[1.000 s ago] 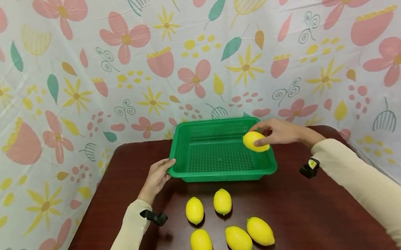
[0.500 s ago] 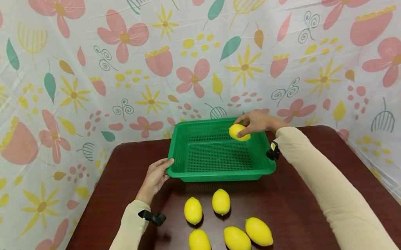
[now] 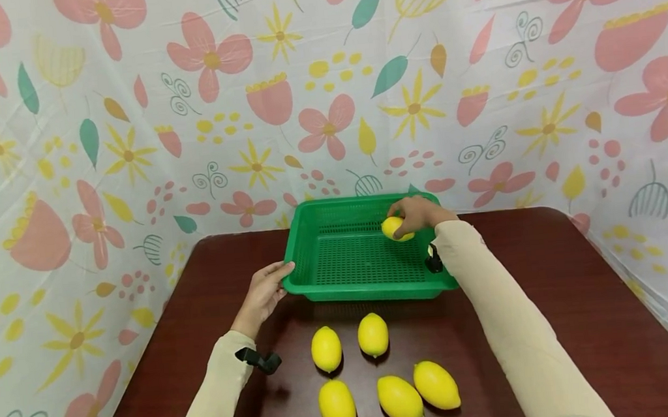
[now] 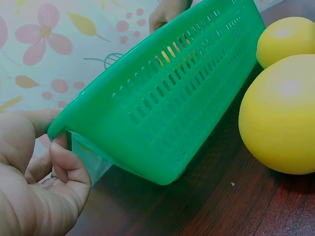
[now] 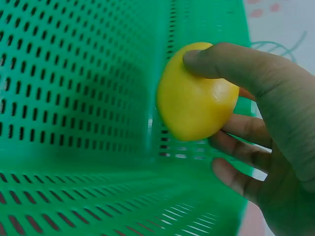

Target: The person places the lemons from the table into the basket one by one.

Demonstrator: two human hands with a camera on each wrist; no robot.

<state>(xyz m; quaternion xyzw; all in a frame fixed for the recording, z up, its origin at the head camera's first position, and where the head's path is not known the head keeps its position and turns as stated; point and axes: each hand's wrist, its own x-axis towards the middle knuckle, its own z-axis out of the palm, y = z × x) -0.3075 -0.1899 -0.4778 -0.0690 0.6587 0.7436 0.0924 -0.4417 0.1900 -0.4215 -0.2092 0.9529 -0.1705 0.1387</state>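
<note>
A green slotted plastic basket (image 3: pixel 370 292) stands toward the back of the dark wooden table. My left hand (image 3: pixel 262 297) pinches its left rim between thumb and fingers, as the left wrist view shows up close. Inside the basket's right half, my right hand (image 3: pixel 419 213) holds a lemon (image 3: pixel 393 228). In the right wrist view the thumb lies over the lemon (image 5: pixel 197 98), with fingers behind it, close to the basket's slotted walls and floor. Several more lemons (image 3: pixel 337 407) lie on the table in front of the basket.
The loose lemons include one near the basket's front wall (image 3: pixel 373 335) and a close pair (image 3: pixel 436 385) at the front right. A flower-printed cloth (image 3: pixel 326 104) hangs behind the table (image 3: pixel 527 265) and along its sides.
My right hand has carried the lemon leftward from over the basket's right rim and down inside the basket. My left hand stays on the left rim.
</note>
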